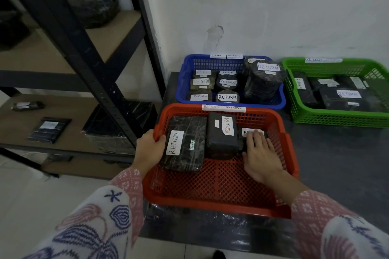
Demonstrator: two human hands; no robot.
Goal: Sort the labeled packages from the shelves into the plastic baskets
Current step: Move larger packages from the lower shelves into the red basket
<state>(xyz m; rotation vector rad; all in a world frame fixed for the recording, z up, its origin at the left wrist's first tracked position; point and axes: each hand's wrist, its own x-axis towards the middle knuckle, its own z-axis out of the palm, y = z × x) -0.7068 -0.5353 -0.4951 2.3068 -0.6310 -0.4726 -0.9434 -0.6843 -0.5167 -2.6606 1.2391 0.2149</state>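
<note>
- Far to the left of the left hand stood the shelving unit [117,82], where wrapped packages were yet to be sorted: a rounded bundle [93,6] on the upper board, and a slim parcel [27,105], a flat packet [49,130] and a large flat package [120,126] on the lower one.
- The left hand [150,150] gripped the left rim of the red basket [219,206], fingers curled over the edge, seemingly steadying it.
- Between the two hands, inside that basket, lay a flat package [185,143] marked "RETURN" and, just beside it, a blocky one [223,135] bearing the same word.
- The right hand [261,153] rested with fingers straight and spread on a small package [252,133], pressing it against the blocky one; its label was partly covered.
- Judging by this, the step in hand was settling that package into place; the next move would likely call for lifting the palm away and turning back to the shelves for another.
- Beyond the hands, the blue basket [231,104] held a crowd of small "RETURN" parcels and a tall cylindrical bundle [264,82].
- Well off to the right of the right hand, the green basket [336,120] held several dark flat packages, one [345,99] with a label apparently reading "RETURN"; its rim tag was too blurred to read.
</note>
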